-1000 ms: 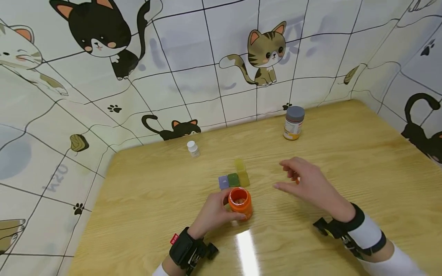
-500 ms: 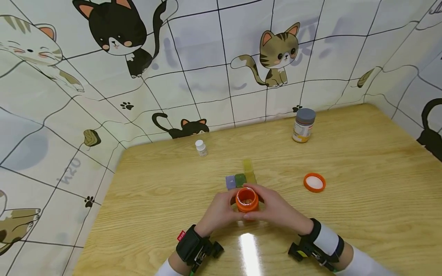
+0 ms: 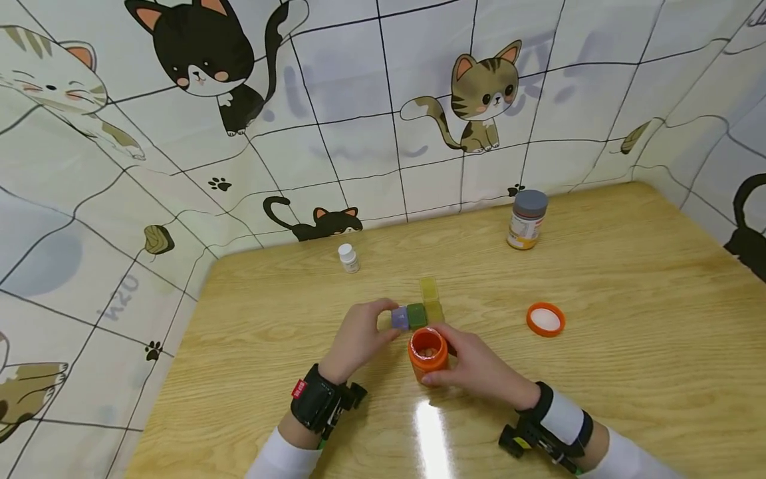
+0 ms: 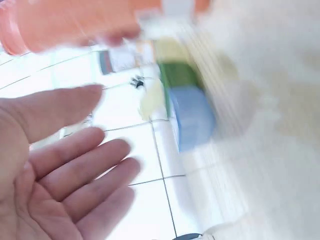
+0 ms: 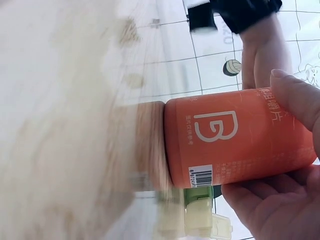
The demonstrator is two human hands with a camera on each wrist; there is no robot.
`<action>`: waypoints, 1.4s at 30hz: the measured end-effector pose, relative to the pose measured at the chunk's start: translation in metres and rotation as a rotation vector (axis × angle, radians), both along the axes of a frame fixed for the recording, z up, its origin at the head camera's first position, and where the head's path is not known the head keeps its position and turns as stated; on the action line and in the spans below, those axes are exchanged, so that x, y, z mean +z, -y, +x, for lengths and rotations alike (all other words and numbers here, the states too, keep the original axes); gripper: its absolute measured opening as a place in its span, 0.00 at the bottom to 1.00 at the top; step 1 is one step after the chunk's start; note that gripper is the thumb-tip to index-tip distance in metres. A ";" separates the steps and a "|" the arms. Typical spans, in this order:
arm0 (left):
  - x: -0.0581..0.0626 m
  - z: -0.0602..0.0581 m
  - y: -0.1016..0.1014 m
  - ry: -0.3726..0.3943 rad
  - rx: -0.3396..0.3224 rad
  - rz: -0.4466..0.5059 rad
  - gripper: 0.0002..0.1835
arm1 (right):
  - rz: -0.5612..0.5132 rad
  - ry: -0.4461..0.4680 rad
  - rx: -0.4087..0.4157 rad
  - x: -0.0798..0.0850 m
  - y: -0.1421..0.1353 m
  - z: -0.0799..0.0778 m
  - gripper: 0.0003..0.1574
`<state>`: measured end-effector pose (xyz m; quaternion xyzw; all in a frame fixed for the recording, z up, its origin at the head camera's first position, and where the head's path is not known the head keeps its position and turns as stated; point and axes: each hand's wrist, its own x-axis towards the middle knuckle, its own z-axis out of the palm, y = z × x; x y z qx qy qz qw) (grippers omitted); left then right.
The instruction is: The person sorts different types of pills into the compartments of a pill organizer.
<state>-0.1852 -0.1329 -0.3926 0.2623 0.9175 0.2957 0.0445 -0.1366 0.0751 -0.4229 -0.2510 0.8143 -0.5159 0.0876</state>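
An open orange pill bottle [image 3: 427, 356] stands on the table with tablets visible inside. My right hand [image 3: 479, 362] grips its side, thumb and fingers round it; the right wrist view shows the bottle [image 5: 235, 135] with white print and a barcode. Just behind it lies a small pill organizer [image 3: 416, 316] with blue, green and yellow compartments, the yellow lid flipped up. My left hand [image 3: 359, 336] is at the organizer's blue end, thumb and fingers spread. In the left wrist view these fingers are apart from the blue compartment [image 4: 192, 117], holding nothing.
The orange cap [image 3: 545, 319] lies on the table to the right, white inside up. A jar with a grey lid [image 3: 526, 219] stands at the back right. A small white bottle [image 3: 348, 258] stands at the back left. A cat-printed curtain [image 3: 335, 133] borders the wooden table.
My right hand put the orange cap down on the table and took hold of the bottle. My left hand let go of the bottle and moved left to the organizer's blue end.
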 end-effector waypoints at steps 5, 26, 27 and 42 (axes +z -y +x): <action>-0.002 -0.022 -0.011 -0.005 -0.032 -0.208 0.29 | 0.013 -0.010 -0.011 0.002 0.000 0.001 0.38; -0.016 -0.044 -0.018 -0.011 -0.089 -0.268 0.17 | 0.076 -0.103 -0.086 0.019 -0.013 -0.010 0.38; -0.016 -0.044 -0.018 -0.016 -0.092 -0.265 0.17 | 0.091 -0.149 -0.111 0.023 -0.016 -0.013 0.38; -0.016 -0.045 -0.018 -0.006 -0.077 -0.245 0.22 | 0.766 -0.564 -0.209 0.028 -0.030 -0.068 0.38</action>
